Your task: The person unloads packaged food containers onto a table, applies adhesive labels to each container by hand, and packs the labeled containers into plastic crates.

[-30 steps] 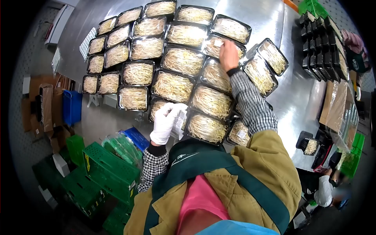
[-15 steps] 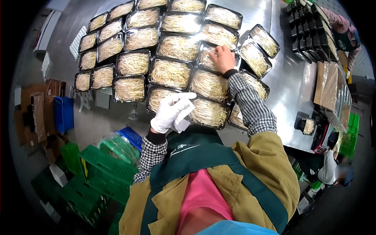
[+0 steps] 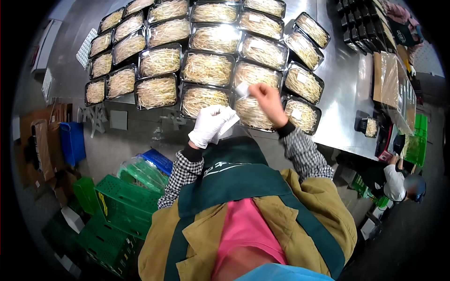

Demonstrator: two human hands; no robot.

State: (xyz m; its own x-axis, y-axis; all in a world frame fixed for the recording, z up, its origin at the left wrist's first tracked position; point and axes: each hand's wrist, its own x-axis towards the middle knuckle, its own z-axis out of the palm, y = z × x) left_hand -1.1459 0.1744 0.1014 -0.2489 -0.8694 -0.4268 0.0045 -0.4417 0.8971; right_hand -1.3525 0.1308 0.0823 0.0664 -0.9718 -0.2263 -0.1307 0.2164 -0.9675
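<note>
From here I have the left hand [image 3: 206, 127] gripping folded white label strips [image 3: 228, 123] and the right hand [image 3: 268, 99] pinching one label [image 3: 242, 90] over a sprout tray [image 3: 252, 111] on the steel table [image 3: 344, 122], several right-hand trays [image 3: 309, 89] labelled, left ones [image 3: 156, 92] visibly without.

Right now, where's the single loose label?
Head view, near centre: the label is at the fingertips of the right hand, over the sprout trays, right of the gloved left hand.

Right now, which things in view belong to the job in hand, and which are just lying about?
In the job:
sprout trays
white label at right hand
white strips in gloved left hand

Lying about, apparently:
green crates
blue bin
cardboard on the left
</note>
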